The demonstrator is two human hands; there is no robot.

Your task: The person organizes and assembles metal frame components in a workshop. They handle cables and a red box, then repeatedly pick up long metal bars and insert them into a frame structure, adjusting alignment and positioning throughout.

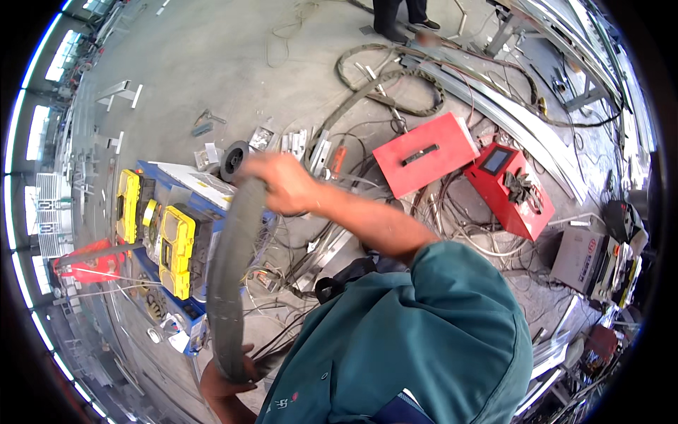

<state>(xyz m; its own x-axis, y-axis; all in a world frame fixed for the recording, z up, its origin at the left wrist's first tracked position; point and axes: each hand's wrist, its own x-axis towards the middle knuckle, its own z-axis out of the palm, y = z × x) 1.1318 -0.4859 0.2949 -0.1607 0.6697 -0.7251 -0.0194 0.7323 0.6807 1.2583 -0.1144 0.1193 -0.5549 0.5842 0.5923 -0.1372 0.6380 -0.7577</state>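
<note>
Green work shirt (395, 332) fills the near foreground, its sleeve leading to the right hand (279, 180), curled around the upper part of a thick grey hose (229, 283). The left hand (229, 378) wraps its lower part; both hands look closed on it, though blur hides the right fingertips. The hose bows between them, left of the body; gripping it at two well-separated points probably spreads its weight and controls the bend. Beyond its outer edge stand yellow cases (176, 251); whether it touches them I cannot tell. A red box (427, 155) sits with its handle on top, presumably for lifting. Loose cables (459, 244) crowd the right side, likely snagging feet, while the broadest stretch of concrete floor (205, 71) spreads toward the upper left.
</note>
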